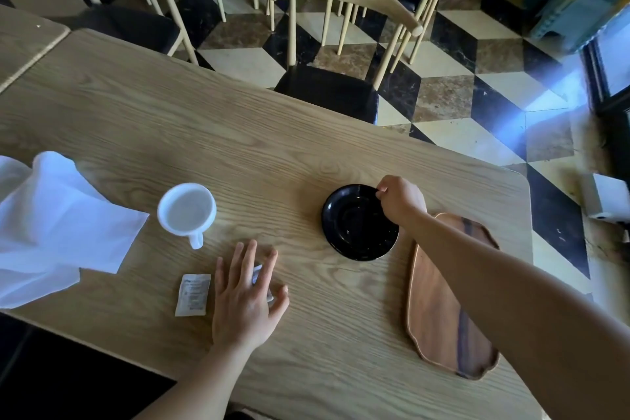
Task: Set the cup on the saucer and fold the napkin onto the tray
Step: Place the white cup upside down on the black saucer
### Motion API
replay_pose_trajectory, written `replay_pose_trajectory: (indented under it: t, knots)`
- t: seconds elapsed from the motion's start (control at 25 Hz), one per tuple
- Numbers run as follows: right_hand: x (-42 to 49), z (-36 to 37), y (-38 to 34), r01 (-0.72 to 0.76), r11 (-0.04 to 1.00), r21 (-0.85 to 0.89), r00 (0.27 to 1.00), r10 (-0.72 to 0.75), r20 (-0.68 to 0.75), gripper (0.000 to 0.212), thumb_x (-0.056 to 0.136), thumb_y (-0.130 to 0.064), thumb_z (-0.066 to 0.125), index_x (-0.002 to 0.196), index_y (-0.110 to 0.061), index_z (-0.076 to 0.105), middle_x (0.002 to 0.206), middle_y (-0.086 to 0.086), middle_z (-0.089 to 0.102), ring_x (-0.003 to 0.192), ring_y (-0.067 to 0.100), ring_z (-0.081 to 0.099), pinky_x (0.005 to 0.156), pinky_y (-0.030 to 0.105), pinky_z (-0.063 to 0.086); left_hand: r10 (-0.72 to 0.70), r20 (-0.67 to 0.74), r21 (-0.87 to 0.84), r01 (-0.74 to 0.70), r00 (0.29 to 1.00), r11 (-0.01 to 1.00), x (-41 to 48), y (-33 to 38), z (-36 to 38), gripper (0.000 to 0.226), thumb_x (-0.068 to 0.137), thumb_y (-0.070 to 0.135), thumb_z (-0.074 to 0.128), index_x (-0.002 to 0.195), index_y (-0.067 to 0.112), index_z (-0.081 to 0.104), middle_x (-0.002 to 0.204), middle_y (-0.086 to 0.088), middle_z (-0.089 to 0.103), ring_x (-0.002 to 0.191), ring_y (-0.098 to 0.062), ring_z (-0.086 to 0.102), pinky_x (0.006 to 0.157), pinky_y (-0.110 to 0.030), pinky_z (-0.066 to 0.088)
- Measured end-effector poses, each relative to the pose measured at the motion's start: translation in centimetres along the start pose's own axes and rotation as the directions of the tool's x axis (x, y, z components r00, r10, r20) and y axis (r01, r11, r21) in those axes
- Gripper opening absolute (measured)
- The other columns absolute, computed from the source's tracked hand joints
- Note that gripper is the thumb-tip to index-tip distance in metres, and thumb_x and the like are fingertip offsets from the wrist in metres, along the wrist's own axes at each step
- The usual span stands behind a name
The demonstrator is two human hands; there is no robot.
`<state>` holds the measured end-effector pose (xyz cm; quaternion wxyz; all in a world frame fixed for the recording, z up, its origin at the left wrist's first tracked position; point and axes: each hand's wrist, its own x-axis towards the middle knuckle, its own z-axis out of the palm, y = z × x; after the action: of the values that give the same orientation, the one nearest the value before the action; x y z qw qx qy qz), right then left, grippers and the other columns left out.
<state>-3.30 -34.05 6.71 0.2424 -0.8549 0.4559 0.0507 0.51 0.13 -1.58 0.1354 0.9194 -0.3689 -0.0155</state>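
A round, glossy black saucer (354, 225) was seen lying flat on the pale wood-grain table (238, 133), and everything else is placed from it. Its far right rim was pinched by the right hand (399, 199), fingers curled down over the edge. The grip was judged to serve for shifting or steadying the saucer before anything was set on it. A scalloped brown wooden tray (439, 310) lay just to the right of the saucer and ran on towards the person. Whether the two touched could not be told, the forearm crossing the place where they met.

The white ceramic cup (186, 210) stood upright well to the left of the saucer, its handle turned towards the person. It was held by nothing, so the setting-down was judged not yet begun. Farther left still lay the white cloth napkin (58, 225), loosely rumpled, unfolded and far from the tray.

Nearer the person than the saucer and to its left, the left hand (243, 300) was laid flat, fingers straight and spread and nothing grasped. A small crinkled packet (257, 274) showed between them, apparently pressed to the table. A flat white paper sachet (193, 294) lay just beside that hand, on the side away from the saucer.
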Motion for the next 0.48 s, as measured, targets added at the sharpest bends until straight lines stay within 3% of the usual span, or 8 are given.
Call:
replay_pose_trajectory:
  t: [0.12,0.32,0.4,0.48]
  knots:
    - [0.8,-0.3,0.8,-0.043,0.999,0.028,0.999,0.043,-0.016,0.013,0.088,-0.012,0.058,0.090,-0.022,0.067,0.070,-0.008,0.057,0.072,0.023,0.054,0.062,0.028,0.038,-0.002,0.001,0.005,0.002,1.000,1.000,-0.1,0.0,-0.2,0.063,0.087,0.054,0.048,0.144,0.029,0.042,0.158,-0.011,0.029,0.149,-0.031,0.020,0.119,-0.058,0.016]
    - [1.0,-0.1,1.3,-0.050,0.997,0.057,0.999,0.051,-0.010,0.010,0.089,-0.014,0.058,0.085,-0.024,0.060,0.088,0.006,0.068,0.076,0.026,0.057,0.064,0.029,0.040,0.008,-0.004,0.015,-0.008,1.000,1.000,-0.1,0.0,-0.2,0.063,0.088,0.053,0.048,0.145,0.027,0.043,0.157,-0.013,0.031,0.149,-0.032,0.020,0.118,-0.059,0.017]
    - [1.1,-0.2,1.5,-0.053,0.997,0.058,0.999,0.054,-0.007,0.007,0.090,-0.016,0.059,0.093,-0.020,0.064,0.095,0.007,0.070,0.079,0.027,0.059,0.066,0.030,0.043,0.006,-0.004,0.015,-0.006,1.000,1.000,-0.1,-0.1,-0.1,0.063,0.088,0.054,0.047,0.145,0.028,0.042,0.158,-0.013,0.030,0.149,-0.031,0.020,0.118,-0.059,0.017]
    - [0.7,-0.3,1.3,-0.026,0.999,0.027,0.999,0.026,-0.021,0.018,0.091,-0.022,0.060,0.109,-0.017,0.064,0.105,0.008,0.067,0.090,0.029,0.060,0.072,0.033,0.048,0.006,-0.003,0.017,-0.006,1.000,1.000,-0.1,-0.1,-0.1,0.064,0.088,0.054,0.047,0.145,0.028,0.041,0.158,-0.013,0.030,0.149,-0.031,0.019,0.118,-0.059,0.016]
